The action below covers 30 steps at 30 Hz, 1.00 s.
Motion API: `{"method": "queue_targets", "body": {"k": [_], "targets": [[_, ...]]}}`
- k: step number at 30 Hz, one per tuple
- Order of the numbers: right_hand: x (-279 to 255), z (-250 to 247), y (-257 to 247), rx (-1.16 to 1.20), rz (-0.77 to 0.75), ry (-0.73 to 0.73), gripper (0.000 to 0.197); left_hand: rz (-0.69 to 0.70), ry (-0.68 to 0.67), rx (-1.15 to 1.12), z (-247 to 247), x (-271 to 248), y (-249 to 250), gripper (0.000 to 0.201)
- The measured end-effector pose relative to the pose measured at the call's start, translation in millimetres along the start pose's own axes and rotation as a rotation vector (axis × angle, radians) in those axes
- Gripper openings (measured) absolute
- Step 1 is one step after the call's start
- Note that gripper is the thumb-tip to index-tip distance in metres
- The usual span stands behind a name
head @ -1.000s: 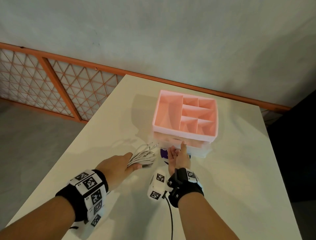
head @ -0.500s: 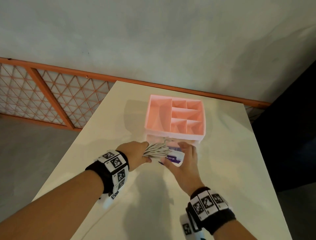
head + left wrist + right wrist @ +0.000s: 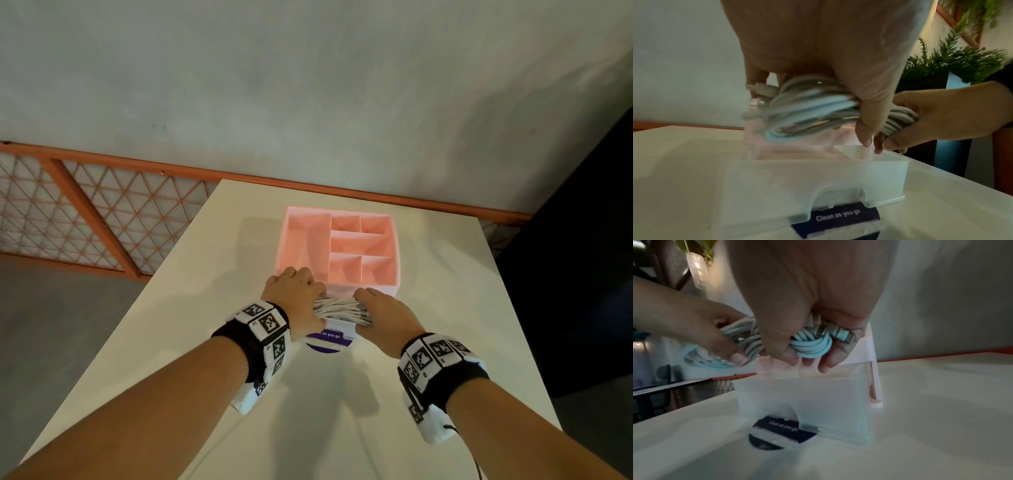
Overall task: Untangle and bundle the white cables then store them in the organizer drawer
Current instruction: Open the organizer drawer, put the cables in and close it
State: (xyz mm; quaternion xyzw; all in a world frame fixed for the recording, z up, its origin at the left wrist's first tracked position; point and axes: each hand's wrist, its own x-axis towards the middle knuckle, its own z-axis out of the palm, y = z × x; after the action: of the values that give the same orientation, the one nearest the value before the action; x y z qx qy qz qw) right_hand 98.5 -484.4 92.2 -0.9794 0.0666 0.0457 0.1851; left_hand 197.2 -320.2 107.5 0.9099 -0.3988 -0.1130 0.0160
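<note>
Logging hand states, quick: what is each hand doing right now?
Left hand: grips one end of the cable bundle.
Right hand: grips the other end, above the open drawer.

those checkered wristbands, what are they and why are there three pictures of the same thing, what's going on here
No machine here: a person works with bare hands. The checkered bands hold a small camera on each wrist, and a third camera sits on the head. So the wide picture looks down from the head, and the two close ones look along each hand at its fingers.

On the pale table stands a pink organizer with open compartments on top. Its clear drawer is pulled out toward the person, over a dark sticker reading "Clean as you go".

The left hand and the right hand both grip one bundle of white cables, one hand at each end, just above the open drawer. The plugs show at the right hand's end.
</note>
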Motion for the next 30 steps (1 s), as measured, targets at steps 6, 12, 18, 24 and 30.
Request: {"method": "queue_targets", "body": {"k": [6,12,18,24,30], "targets": [[-3,15,8,0.055,0.041,-0.065,0.026,-0.122,-0.174,-0.033,19,-5,-23,0.093],[-6,20,12,0.049,0.013,-0.046,0.027,-0.127,-0.187,-0.018,18,-7,-33,0.084],[-9,12,24,0.145,0.021,-0.079,0.023,-0.111,-0.26,-0.181,15,-8,-49,0.08],[-7,-3,33,0.245,0.083,-0.06,0.021,-0.12,-0.191,-0.384,18,-10,-56,0.042],[11,-4,18,-0.03,0.126,-0.148,0.035,-0.109,-0.133,-0.409,16,-10,-50,0.039]]}}
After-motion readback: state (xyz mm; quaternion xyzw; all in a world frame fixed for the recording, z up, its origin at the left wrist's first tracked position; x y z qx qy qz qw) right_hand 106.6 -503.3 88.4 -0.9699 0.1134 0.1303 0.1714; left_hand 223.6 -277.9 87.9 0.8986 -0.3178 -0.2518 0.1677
